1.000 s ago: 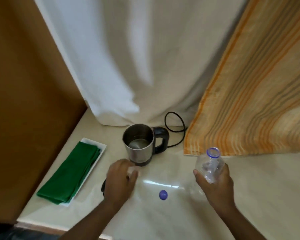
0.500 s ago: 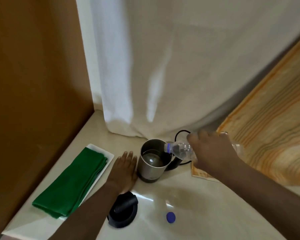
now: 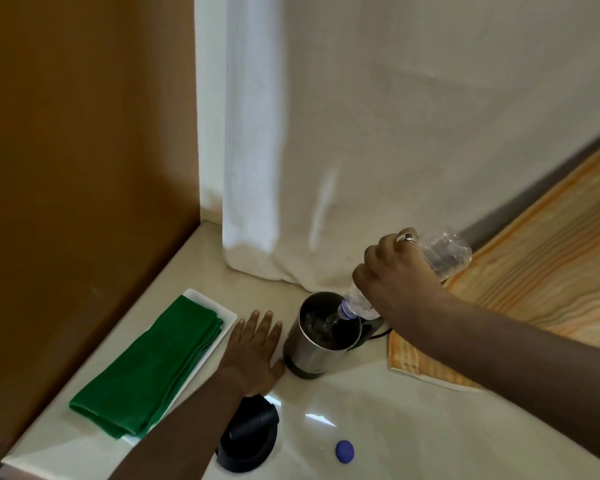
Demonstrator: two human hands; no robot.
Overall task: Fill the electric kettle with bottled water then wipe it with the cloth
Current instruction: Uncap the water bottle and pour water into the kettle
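The right hand (image 3: 394,271) is closed around a clear plastic water bottle (image 3: 444,252) and holds it tilted, with the base up toward the right and the neck down over the open mouth of the steel electric kettle with a black base (image 3: 317,341). The neck of the bottle is just above the right part of the kettle rim, and water shows inside the kettle. The kettle stands upright on the pale glossy counter (image 3: 413,420), near the back, just in front of the hanging white curtain (image 3: 326,150).

The left hand (image 3: 255,348) lies flat on the counter with the fingers spread and holds nothing. Its thumb side is just beside the base of the kettle; I cannot tell if it touches.

To the left of this hand, the folded green cloth (image 3: 149,368) lies on a white rectangular tray (image 3: 222,308), which runs along the brown wall (image 3: 84,168). The near end of the cloth hangs over the tray edge.

The black round kettle lid (image 3: 248,434) lies near the front edge of the counter, partly under the left forearm. The small blue bottle cap (image 3: 344,452) lies to the right of it, apart from it. Between the cap, the kettle and the right forearm the counter surface is open. An orange striped cloth (image 3: 534,289) covers the right back part of the counter, and its edge is close to the kettle on the right.
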